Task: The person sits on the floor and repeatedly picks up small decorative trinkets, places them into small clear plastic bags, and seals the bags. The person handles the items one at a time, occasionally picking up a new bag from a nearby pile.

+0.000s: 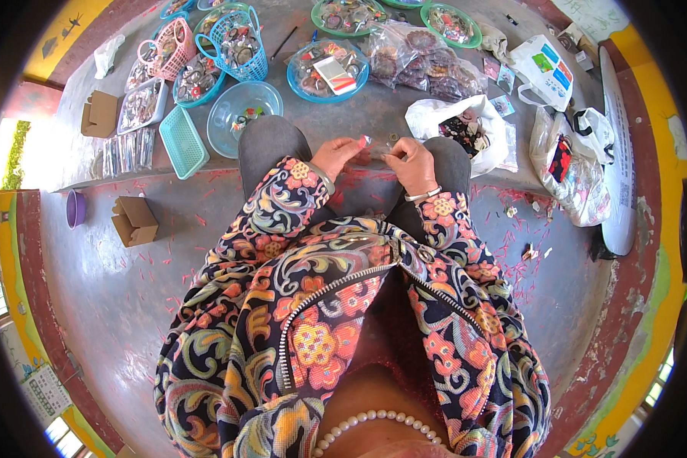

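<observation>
Both hands are raised between my knees, a short distance apart. In my left hand [339, 156], thumb and finger pinch a small white piece [368, 139], too small to identify. My right hand [413, 163] has its thumb and index finger pressed together; anything between them is too fine to make out. Just beyond those fingertips is a small olive-coloured ring [394, 137], and I cannot tell whether it is touched. Ahead, a blue plastic basin [295, 86] bears a pile of small accessories with a white-and-red box [335, 75] on top. To the right stands a white plastic bag [492, 117] of dark hair ties.
Left on the concrete ledge [343, 117] are a clear blue basin [217, 123], a turquoise basket [177, 146], a blue handled basket [243, 57] and a pink one [174, 51]. Clear packets [406, 54] lie ahead. A cardboard box [134, 220] and red scraps [521, 252] are on the floor.
</observation>
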